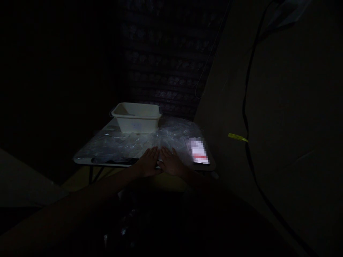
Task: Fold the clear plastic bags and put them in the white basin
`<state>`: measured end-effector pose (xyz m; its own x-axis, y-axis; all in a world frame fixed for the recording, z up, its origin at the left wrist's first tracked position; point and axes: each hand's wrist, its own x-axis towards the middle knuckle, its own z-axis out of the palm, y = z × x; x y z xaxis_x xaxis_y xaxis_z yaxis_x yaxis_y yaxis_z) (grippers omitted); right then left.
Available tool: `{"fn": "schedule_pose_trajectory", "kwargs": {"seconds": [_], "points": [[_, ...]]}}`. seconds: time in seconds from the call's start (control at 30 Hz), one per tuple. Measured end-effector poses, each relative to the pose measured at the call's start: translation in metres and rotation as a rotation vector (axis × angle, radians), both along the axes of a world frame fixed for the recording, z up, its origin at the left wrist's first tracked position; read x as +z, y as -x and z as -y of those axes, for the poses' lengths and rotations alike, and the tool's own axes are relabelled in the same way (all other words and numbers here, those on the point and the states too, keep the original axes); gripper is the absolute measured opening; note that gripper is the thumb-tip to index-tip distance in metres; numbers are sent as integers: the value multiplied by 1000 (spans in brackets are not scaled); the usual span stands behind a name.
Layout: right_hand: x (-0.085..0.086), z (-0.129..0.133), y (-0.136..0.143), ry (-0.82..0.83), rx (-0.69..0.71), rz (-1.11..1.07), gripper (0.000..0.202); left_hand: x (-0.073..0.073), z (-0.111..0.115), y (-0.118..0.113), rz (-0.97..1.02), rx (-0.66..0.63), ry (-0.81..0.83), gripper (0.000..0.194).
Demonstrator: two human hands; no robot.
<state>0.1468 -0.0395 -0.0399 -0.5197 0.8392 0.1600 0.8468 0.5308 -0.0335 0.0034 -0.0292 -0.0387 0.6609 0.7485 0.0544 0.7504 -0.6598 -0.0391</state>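
Clear plastic (112, 145) lies crinkled over the tabletop (80, 161). From here it looks light, soft and slippery, best pinched by a loose edge. The left hand (148, 163) and right hand (171, 163) rest flat at its near side, holding nothing.

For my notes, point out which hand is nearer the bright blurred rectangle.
The right hand, lying between the left hand and the bright blurred rectangle; the left is farther away.

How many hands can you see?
2. The left hand and the right hand are side by side at the near edge of the table, fingers pointing over the clear plastic. It's very dark, so others could be hidden.
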Motion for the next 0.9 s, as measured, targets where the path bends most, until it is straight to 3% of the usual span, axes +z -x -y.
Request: {"fn": "schedule_pose_trajectory", "kwargs": {"seconds": [0.63, 0.9], "points": [[4, 1, -1, 3, 8, 13, 51, 2, 1, -1, -12, 8, 27, 79], [24, -3, -15, 18, 133, 53, 42, 7, 2, -2, -47, 32, 69, 83]]}}
